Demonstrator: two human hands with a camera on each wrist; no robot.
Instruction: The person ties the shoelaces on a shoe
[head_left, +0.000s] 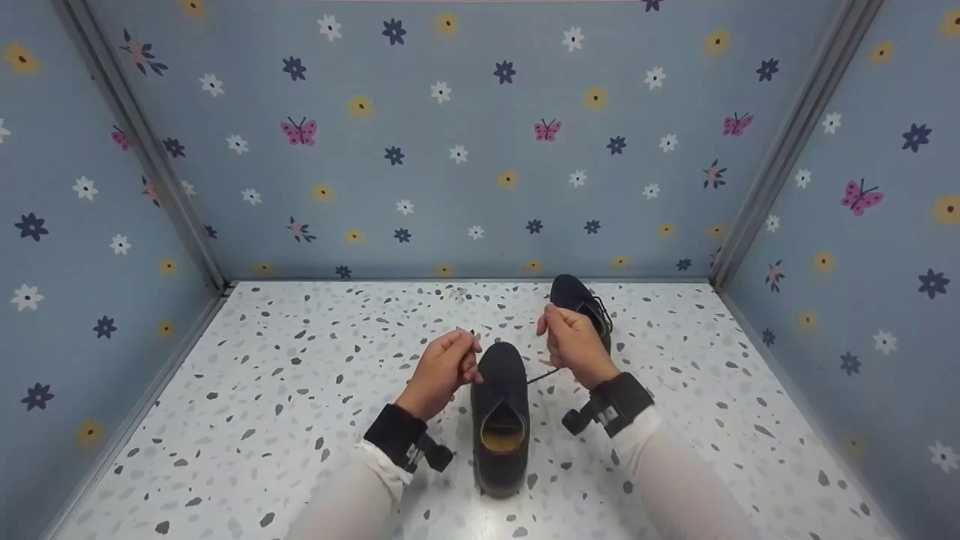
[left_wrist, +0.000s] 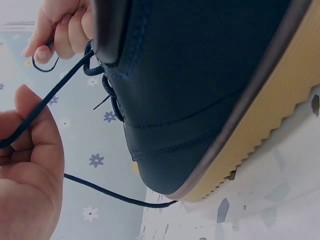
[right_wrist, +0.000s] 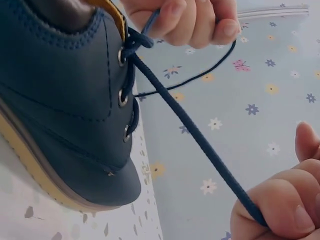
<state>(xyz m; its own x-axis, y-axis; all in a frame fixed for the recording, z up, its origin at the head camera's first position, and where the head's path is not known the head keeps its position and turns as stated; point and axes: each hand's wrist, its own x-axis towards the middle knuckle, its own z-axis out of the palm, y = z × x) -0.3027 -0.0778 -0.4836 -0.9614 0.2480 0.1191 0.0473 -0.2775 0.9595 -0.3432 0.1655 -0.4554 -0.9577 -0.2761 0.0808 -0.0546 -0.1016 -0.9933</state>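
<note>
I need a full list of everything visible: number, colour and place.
near shoe: one, dark blue, centre
far shoe: one, dark, back right
laces: two, dark, one per shoe
floor: one, speckled white, under shoes
flowered walls: three, pale blue, left, back, right
corner strips: two, grey, between walls
sleeves: two, white, bottom
wrist straps: two, black, at sleeve ends
wrist cameras: two, black, on straps
left hand: one, left of near shoe, holding its lace
right hand: one, opposite side, holding the same lace
</note>
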